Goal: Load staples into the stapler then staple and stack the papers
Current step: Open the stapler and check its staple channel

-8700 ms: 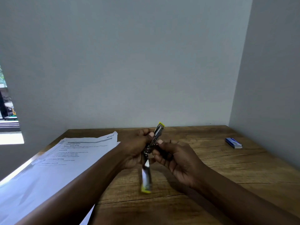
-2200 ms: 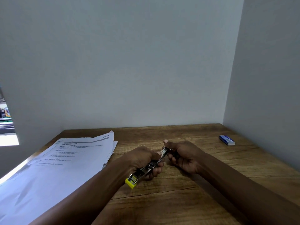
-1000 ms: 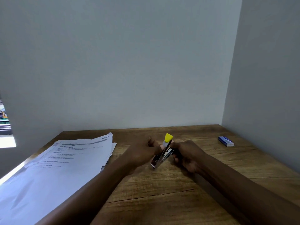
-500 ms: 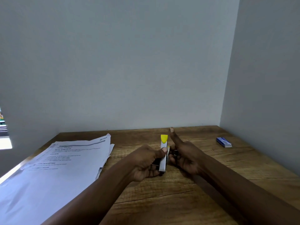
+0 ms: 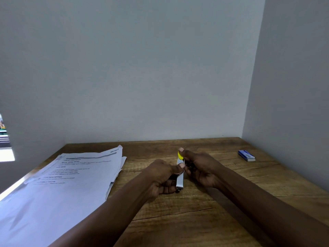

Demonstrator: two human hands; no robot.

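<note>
Steel-and-yellow stapler (image 5: 179,178) runs lengthwise away from you, clasped by both your hands — left hand (image 5: 162,177) at its body, right hand (image 5: 201,168) thumbing the yellow far end.

Over the brown wooden counter (image 5: 195,211), both hands hold a silver metal stapler with a yellow tip (image 5: 179,180): left hand (image 5: 160,177) around its body, right hand (image 5: 201,168) thumb on the tip.

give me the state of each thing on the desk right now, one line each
stapler: held between both hands, silver body showing, yellow end pointing away
left hand: gripping the stapler, thumb on its side
right hand: gripping the stapler, thumb on the yellow end
papers: loose uneven pile lying flat on the desk's left side
staple box: lying flat near the right wall, looks closed
</note>
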